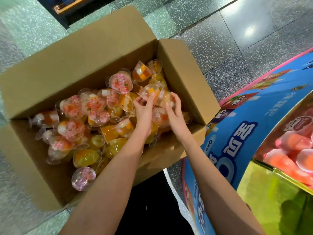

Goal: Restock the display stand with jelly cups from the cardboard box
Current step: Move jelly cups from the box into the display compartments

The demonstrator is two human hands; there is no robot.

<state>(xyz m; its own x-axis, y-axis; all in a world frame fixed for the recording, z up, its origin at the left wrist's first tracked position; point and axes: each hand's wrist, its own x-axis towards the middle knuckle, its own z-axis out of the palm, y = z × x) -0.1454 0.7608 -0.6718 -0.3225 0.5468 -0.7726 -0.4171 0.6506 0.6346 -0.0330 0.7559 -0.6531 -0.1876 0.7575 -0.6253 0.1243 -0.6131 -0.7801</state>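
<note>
I note the left hand (pixel 143 110) pinching a clear plastic fruit jelly cup (pixel 149 91). Right hand (pixel 174 108) clasps a neighbouring cup (pixel 165 96), presumably batching.

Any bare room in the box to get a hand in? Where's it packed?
Bare cardboard only at the left end of the cardboard box, between the end wall and the jelly cups. Middle and right end are packed; left hand and right hand grip cups there.

One box (pixel 50 85), two hands (pixel 144 110) (pixel 175 112), many jelly cups (pixel 121 83)
</note>
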